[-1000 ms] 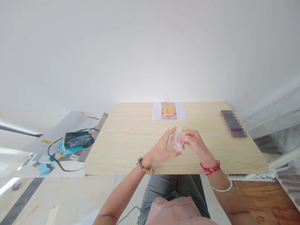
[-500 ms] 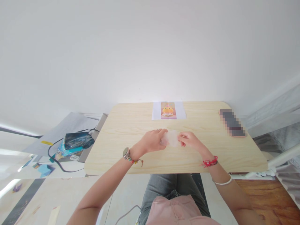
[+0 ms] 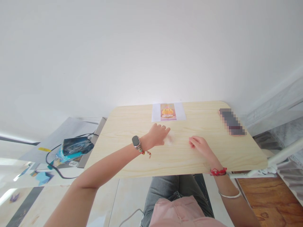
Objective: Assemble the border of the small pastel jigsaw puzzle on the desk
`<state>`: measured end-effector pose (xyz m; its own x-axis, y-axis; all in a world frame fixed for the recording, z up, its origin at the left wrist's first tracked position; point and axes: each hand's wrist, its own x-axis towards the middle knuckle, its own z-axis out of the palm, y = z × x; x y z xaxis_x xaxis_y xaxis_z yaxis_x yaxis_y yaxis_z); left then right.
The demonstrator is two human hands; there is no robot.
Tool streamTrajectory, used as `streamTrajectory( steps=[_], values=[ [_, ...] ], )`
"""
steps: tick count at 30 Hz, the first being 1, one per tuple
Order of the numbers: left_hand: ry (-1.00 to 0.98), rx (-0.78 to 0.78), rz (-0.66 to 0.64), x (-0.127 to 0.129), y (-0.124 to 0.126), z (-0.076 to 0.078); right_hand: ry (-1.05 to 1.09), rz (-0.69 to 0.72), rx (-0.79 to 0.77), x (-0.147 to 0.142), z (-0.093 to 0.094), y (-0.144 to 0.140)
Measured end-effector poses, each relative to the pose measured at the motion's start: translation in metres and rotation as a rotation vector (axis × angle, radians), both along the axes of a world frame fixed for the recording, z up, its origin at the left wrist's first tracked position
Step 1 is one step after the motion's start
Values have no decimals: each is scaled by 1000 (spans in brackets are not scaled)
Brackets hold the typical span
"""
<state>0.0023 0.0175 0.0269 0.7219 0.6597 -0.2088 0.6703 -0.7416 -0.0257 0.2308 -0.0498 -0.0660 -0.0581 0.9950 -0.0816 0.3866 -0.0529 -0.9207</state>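
Left hand pins the clear plastic pouch to the table

Left hand (image 3: 158,135) lies palm-down, its grip closed loosely over the pouch (image 3: 169,139) at its fingertips; right hand (image 3: 200,145) rests beside it, curled, holding nothing, on the table (image 3: 132,157).

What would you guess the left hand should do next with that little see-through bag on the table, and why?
Probably lift or slide the small clear bag free: the left hand rests on its edge, it lies flat on the table, and the right hand is apart from it, empty.
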Motion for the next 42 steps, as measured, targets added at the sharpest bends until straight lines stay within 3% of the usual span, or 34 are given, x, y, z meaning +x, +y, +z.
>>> streamTrajectory(
  steps=[11,29,42],
  values=[
    [38,37,-24,5,3,13,-34,-2,-16,-5,0,2],
    [131,218,-127,-1,0,11,-78,-18,-40,-2,-8,5],
    [156,244,-131,1,2,21,-51,-27,-31,-3,-6,4]
  ],
)
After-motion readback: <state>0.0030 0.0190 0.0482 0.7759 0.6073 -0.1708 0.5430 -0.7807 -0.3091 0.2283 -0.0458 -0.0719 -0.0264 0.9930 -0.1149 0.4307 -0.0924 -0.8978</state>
